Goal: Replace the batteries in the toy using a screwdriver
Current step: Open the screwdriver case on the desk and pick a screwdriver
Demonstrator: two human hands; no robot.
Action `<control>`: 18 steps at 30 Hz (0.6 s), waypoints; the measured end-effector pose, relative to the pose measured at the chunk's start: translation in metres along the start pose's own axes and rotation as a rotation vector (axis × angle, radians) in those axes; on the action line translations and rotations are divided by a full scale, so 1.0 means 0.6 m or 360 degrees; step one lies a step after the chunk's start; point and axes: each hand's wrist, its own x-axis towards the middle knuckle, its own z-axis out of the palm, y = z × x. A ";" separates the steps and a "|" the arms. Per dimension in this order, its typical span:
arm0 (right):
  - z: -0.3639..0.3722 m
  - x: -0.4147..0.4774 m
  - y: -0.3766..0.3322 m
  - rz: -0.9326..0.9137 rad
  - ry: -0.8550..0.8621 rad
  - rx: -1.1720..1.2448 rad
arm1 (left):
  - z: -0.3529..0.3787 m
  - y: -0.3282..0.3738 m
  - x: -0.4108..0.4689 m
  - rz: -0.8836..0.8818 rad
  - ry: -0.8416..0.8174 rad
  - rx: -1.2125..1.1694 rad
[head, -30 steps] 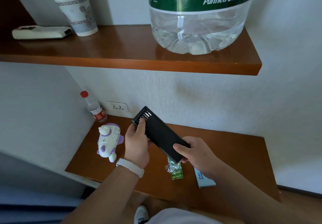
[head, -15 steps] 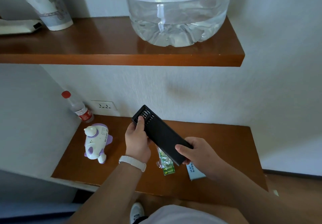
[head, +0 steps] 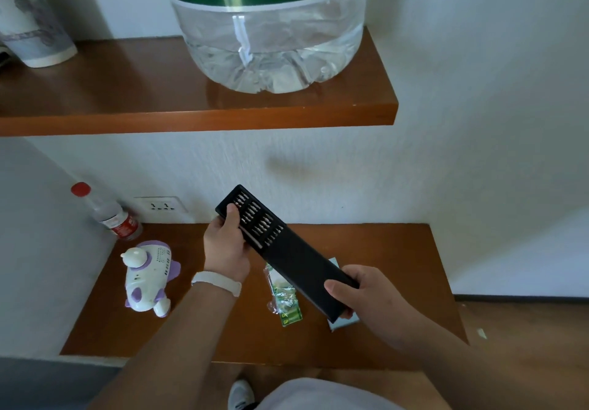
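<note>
The toy plane [head: 148, 277] is lying left of centre on the lower shelf [head: 389, 250]. Mid-frame, the left hand [head: 226, 247] is pinching the bit-filled tray [head: 255, 218] sticking out of the black sleeve [head: 306, 269] the right hand [head: 366, 295] is gripping, partly covering the battery pack [head: 288, 309].

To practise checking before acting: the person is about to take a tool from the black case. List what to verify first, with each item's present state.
1. Black rectangular bit case held securely: ok; left hand grips one end, right hand the other.
2. Tray out far enough: ok; rows of metal bits show.
3. Which bit fits: cannot tell.
4. White and purple aeroplane toy within reach: ok; it lies on the brown wooden lower shelf.
5. Green battery pack ready: ok; on that shelf.
6. A hand free to pick: not ok; both hold the case.
</note>
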 end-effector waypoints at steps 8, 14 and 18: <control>-0.016 -0.023 0.025 0.0096 -0.0056 0.0055 | -0.014 -0.003 0.030 0.0058 0.0079 0.0126; -0.052 -0.030 0.068 0.0158 0.0105 -0.0079 | -0.040 -0.004 0.048 0.0107 0.0069 0.0385; -0.056 -0.013 0.111 0.0190 0.0293 -0.0249 | -0.033 -0.050 0.033 -0.0044 -0.0020 0.0469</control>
